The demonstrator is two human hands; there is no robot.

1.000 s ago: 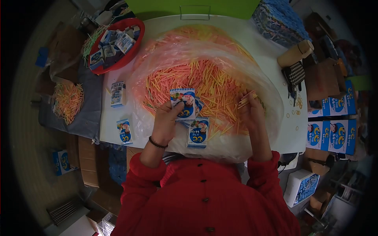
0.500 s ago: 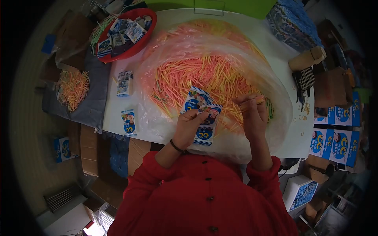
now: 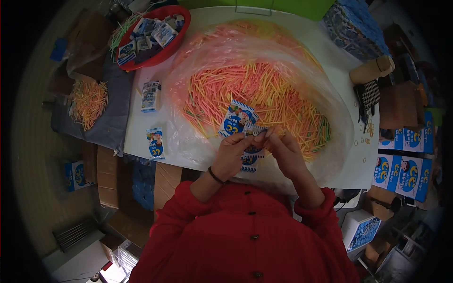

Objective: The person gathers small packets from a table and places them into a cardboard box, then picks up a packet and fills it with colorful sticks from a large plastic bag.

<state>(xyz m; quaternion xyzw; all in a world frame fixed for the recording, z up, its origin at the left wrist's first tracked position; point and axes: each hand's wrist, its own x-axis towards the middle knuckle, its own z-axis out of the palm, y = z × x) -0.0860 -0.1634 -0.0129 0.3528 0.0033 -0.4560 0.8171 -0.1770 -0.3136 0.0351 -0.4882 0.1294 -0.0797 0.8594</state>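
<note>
My left hand [image 3: 230, 154] pinches a small blue-and-white printed packet [image 3: 255, 152] by its upper part. My right hand [image 3: 287, 152] meets it at the packet's top edge, fingers closed around a short bunch of candy-like sticks [image 3: 279, 132], mostly hidden by the fingers. A second packet [image 3: 237, 118] lies just beyond my left hand, on the loose sticks. Part of another packet [image 3: 249, 164] shows beneath the held one. Both hands are over a large clear plastic bag [image 3: 288, 175] spread open around a heap of pink, yellow and some green sticks [image 3: 231, 82].
Two filled-looking packets, one upper [image 3: 151, 96] and one lower [image 3: 155, 143], lie left of the bag on the white table [image 3: 137, 120]. A red basin [image 3: 185, 35] holds several packets. Rubber bands [image 3: 366, 134] and a patterned pouch [image 3: 366, 95] lie at the right; more sticks [image 3: 88, 104] sit at far left.
My right hand has moved left from over the heap, bringing its sticks to the packet's top edge. My left hand has shifted slightly right, still holding the packet.
</note>
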